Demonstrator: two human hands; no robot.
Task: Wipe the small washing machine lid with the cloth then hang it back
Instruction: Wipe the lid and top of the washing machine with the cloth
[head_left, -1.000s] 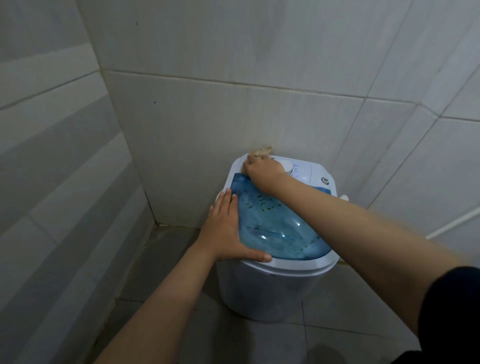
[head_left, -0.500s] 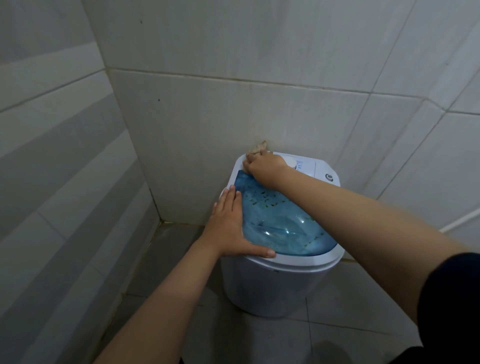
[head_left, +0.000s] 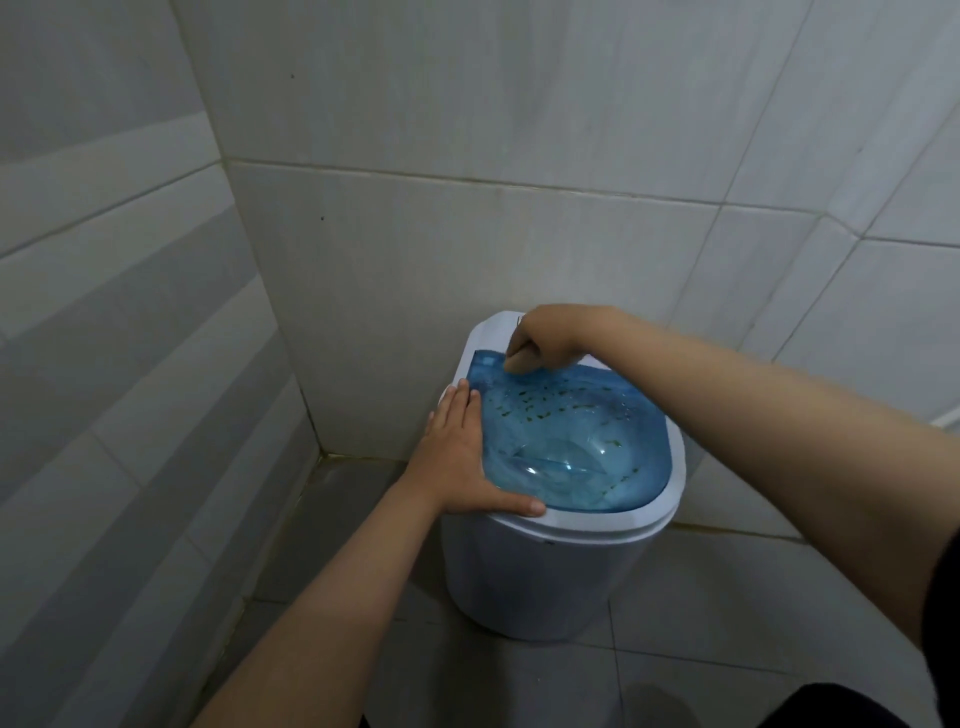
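A small white washing machine (head_left: 540, 582) stands on the floor in a tiled corner. Its translucent blue lid (head_left: 571, 447) is down and speckled with dark flecks. My left hand (head_left: 462, 457) lies flat on the lid's left edge, fingers together, thumb along the front rim. My right hand (head_left: 545, 338) is fisted at the back of the lid, near the white rear panel. A beige cloth (head_left: 519, 362) shows only as a small bit under that fist; the rest is hidden.
Grey tiled walls (head_left: 467, 218) close in behind and to the left of the machine. The grey tiled floor (head_left: 701, 623) runs around its base. A white pipe or cord (head_left: 948, 415) shows at the right edge.
My right fist has shifted from the lid's back left corner toward the right along the rear edge. The left hand stays on the lid's left side. The view moved closer.
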